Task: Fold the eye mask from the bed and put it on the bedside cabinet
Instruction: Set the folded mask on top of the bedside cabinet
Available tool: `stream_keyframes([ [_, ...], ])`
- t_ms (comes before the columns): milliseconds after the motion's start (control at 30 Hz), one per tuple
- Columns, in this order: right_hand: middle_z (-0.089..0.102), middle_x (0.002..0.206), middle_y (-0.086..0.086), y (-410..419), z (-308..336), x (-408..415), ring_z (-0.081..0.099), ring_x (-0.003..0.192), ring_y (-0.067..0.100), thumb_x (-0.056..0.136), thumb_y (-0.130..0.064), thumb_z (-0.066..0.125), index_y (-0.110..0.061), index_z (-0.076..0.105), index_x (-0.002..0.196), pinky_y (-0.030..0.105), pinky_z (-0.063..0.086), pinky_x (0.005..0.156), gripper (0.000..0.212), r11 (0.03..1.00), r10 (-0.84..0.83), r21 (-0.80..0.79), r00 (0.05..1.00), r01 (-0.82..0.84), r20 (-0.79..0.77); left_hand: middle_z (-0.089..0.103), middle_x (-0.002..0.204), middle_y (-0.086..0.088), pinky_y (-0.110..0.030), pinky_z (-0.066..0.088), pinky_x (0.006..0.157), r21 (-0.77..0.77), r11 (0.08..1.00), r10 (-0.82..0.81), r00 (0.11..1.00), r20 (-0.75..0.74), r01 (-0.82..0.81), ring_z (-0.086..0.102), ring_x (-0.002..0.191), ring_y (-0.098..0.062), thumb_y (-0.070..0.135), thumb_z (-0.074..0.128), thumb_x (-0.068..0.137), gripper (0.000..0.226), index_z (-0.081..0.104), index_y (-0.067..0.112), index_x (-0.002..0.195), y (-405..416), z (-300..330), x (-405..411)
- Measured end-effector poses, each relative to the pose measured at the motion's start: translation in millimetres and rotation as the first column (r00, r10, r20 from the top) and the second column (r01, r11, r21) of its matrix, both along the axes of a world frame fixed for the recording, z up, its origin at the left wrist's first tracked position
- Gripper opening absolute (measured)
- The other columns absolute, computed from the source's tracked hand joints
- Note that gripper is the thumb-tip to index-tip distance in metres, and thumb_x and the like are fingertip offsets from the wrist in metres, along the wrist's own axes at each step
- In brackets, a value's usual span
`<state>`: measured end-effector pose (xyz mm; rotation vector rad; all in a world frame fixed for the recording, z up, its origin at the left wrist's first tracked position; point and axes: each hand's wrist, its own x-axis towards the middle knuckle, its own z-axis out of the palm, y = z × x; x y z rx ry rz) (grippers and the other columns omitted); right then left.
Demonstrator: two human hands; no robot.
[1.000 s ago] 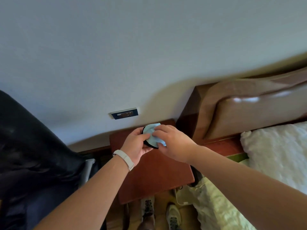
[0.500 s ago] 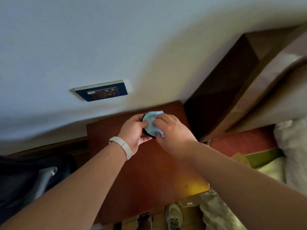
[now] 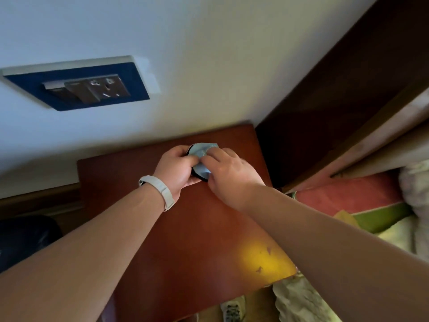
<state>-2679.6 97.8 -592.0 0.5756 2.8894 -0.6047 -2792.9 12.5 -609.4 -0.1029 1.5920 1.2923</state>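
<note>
Both hands, left hand (image 3: 177, 167) and right hand (image 3: 228, 171), pinch the folded eye mask (image 3: 202, 151) near the bedside cabinet (image 3: 185, 240) back edge; released loosely, it may spring open.

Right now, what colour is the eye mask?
Light blue with a black edge; the eye mask shows best in the head view, between both hands.

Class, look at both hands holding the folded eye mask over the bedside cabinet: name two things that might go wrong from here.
1. The eye mask is pinched between the left hand and right hand; once released, it may spring open.
2. It sits near the back of the bedside cabinet, beside the wall; a nudge might push it off that edge.
</note>
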Motion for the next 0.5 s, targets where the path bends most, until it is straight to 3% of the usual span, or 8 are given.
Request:
stream_keyframes([
  [167, 0.060, 0.111, 0.012, -2.4, -11.4, -5.7, 0.052, 0.100, 0.035, 0.076, -0.007, 0.061, -0.007, 0.064, 0.103, 0.047, 0.051, 0.070, 0.027, 1.000, 0.004, 0.003, 0.999, -0.004, -0.037, 0.072, 0.091, -0.002, -0.025, 0.056, 0.052, -0.034, 0.998, 0.047, 0.987, -0.152, -0.053, 0.071, 0.077, -0.016, 0.000, 0.061, 0.078, 0.028, 0.063, 0.024, 0.094, -4.9, -8.5, 2.7],
  [267, 0.058, 0.115, 0.011, 0.1, -14.7, -5.9, 0.050, 0.105, 0.034, 0.080, -0.010, 0.058, -0.009, 0.063, 0.108, 0.048, 0.050, 0.077, 0.028, 1.000, 0.029, -0.007, 0.999, -0.029, -0.016, 0.072, 0.096, -0.002, -0.036, 0.059, 0.065, -0.133, 0.991, -0.056, 0.945, -0.323, 0.013, 0.070, 0.081, -0.021, 0.005, 0.064, 0.073, 0.031, 0.060, 0.025, 0.097, -14.8, -10.0, 5.5],
  [333, 0.055, 0.120, 0.009, 1.7, -14.2, -5.4, 0.047, 0.110, 0.032, 0.084, -0.013, 0.056, -0.010, 0.061, 0.113, 0.048, 0.048, 0.083, 0.029, 0.998, 0.063, -0.013, 0.998, -0.063, 0.016, 0.069, 0.096, 0.001, -0.038, 0.056, 0.073, -0.238, 0.968, -0.202, 0.827, -0.525, 0.085, 0.067, 0.081, -0.021, 0.008, 0.065, 0.071, 0.034, 0.059, 0.025, 0.099, -23.3, -8.4, 4.7],
  [400, 0.053, 0.124, 0.009, 4.1, -11.6, -4.1, 0.045, 0.114, 0.031, 0.086, -0.013, 0.055, -0.012, 0.060, 0.116, 0.048, 0.049, 0.084, 0.030, 0.996, 0.094, -0.017, 0.995, -0.093, 0.032, 0.063, 0.100, -0.001, -0.033, 0.050, 0.071, -0.305, 0.941, -0.322, 0.655, -0.683, 0.145, 0.063, 0.078, -0.017, 0.010, 0.066, 0.070, 0.037, 0.059, 0.025, 0.103, -29.0, -5.2, 2.5],
  [500, 0.051, 0.126, 0.008, 10.5, -9.7, -0.9, 0.043, 0.114, 0.030, 0.084, -0.009, 0.058, -0.015, 0.059, 0.120, 0.046, 0.050, 0.081, 0.036, 0.994, 0.105, -0.015, 0.994, -0.104, 0.025, 0.057, 0.107, -0.007, -0.039, 0.052, 0.077, -0.342, 0.892, -0.448, 0.483, -0.752, 0.295, 0.061, 0.083, -0.023, 0.014, 0.068, 0.073, 0.040, 0.061, 0.020, 0.112, -28.8, -4.3, 1.1],
])
